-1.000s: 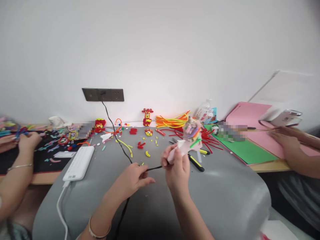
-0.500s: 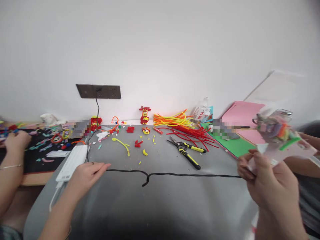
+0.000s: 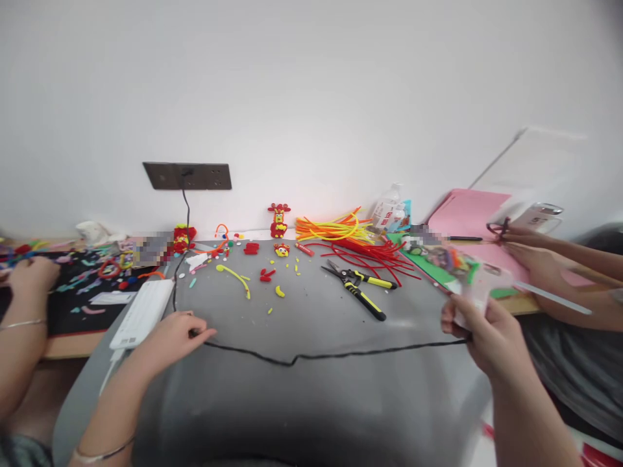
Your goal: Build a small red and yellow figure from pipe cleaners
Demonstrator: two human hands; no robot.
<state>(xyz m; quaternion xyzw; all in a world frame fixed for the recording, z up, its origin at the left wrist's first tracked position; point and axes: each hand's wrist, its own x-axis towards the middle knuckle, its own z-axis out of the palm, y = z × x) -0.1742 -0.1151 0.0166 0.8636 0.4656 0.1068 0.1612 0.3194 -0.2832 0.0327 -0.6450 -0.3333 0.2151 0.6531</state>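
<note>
My right hand (image 3: 491, 334) is closed on what looks like a phone in a pale pink case (image 3: 479, 285), blurred, with bright decorations around its far end. A black cord (image 3: 341, 356) runs across the desk from the right hand to my left hand (image 3: 178, 337). The left fingers are curled around that cord, above the table near a white power bank (image 3: 142, 314). Between and beyond the hands lie yellow-and-black pliers (image 3: 360, 290), a yellow bent stem (image 3: 236, 277), red pieces (image 3: 266, 275) and a yellow piece (image 3: 279, 291). A red and yellow figure (image 3: 279, 220) stands by the wall.
Bundles of orange-yellow (image 3: 331, 228) and red pipe cleaners (image 3: 374, 256) lie at the back, beside a clear bottle (image 3: 389, 207). Another person's hand (image 3: 36, 275) is at a black mat on the left. A co-worker's hands (image 3: 535, 256) are over pink sheets (image 3: 467, 211) on the right.
My right hand has moved left and inward with the pink-cased item. The cord's loop has straightened into a small kink. My left fingers have curled in. The co-worker's hands on the right now show.
</note>
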